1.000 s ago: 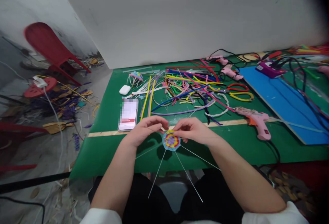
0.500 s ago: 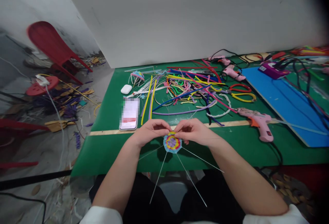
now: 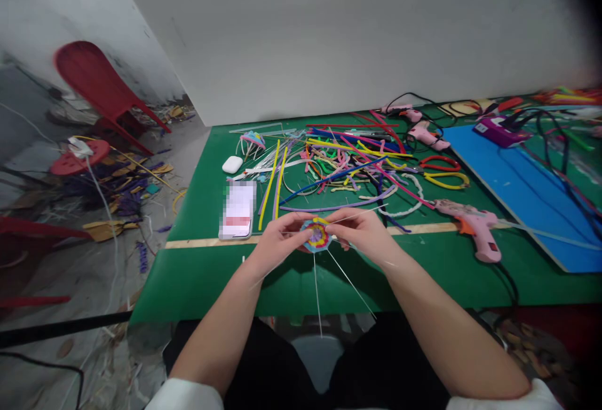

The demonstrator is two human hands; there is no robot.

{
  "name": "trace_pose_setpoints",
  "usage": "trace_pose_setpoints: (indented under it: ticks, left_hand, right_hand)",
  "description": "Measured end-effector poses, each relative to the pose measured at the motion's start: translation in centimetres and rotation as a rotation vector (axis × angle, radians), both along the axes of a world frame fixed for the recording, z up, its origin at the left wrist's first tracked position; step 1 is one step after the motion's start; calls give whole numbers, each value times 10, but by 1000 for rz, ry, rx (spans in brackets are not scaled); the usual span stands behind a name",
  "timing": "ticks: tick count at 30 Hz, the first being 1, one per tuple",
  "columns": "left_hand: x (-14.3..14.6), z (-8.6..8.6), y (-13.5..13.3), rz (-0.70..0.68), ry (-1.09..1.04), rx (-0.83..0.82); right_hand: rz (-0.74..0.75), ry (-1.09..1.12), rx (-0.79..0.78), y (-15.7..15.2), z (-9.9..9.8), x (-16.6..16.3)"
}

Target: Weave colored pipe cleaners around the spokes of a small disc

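Between my two hands, above the green table near its front edge, is a small round woven pipe-cleaner disc [image 3: 316,243], ringed in light blue, red and yellow around a purple centre. Thin pale wires stick out from its edge, two of them pointing down toward my lap. My left hand [image 3: 285,238] pinches the disc's left side, thumb across its face. On the right side my right hand [image 3: 355,233] grips it with thumb and fingers; some of those fingers are hidden behind. A yellow strand shows along the top rim.
Behind my hands lies a heap of coloured pipe cleaners [image 3: 348,168]. A phone [image 3: 237,212] and a white earbud case [image 3: 232,164] sit at left. To the right are yellow-handled scissors [image 3: 446,180], a pink glue gun [image 3: 477,225] and a blue board [image 3: 512,187].
The disc has turned and moved up slightly, away from my lap. My left thumb now lies across its face, and my right hand has shifted onto its right side.
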State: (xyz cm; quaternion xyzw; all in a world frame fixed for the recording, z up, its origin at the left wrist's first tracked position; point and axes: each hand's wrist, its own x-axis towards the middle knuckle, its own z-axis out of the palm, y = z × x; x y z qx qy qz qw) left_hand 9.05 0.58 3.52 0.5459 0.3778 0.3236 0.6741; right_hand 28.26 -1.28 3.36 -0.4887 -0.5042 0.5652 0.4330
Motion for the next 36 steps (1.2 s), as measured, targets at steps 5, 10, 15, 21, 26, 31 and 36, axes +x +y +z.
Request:
trace_pose_setpoints:
  ticks: [5,10,15,21,26,31,36]
  left_hand:
    - [5,-3,-2,48,33,18]
    - [5,-3,-2,57,35,23]
    - [5,-3,-2,52,45,15]
    - [5,-1,-1,39,28,0]
    - [6,-1,-1,58,9,-15]
    - [7,-3,-2,60,1,35]
    - [7,-5,-1,66,-29,21]
  right_hand:
    - [-24,-6,18,1,-5,0]
    - [-37,-20,26,1,-4,0]
    - [-43,-27,0,1,-2,-2]
    - [-41,-114,41,-1,4,-4]
    - [-26,-153,71,-2,2,-3]
    - [-15,-129,69,-1,0,-3]
    - [-5,-125,89,-1,0,-5]
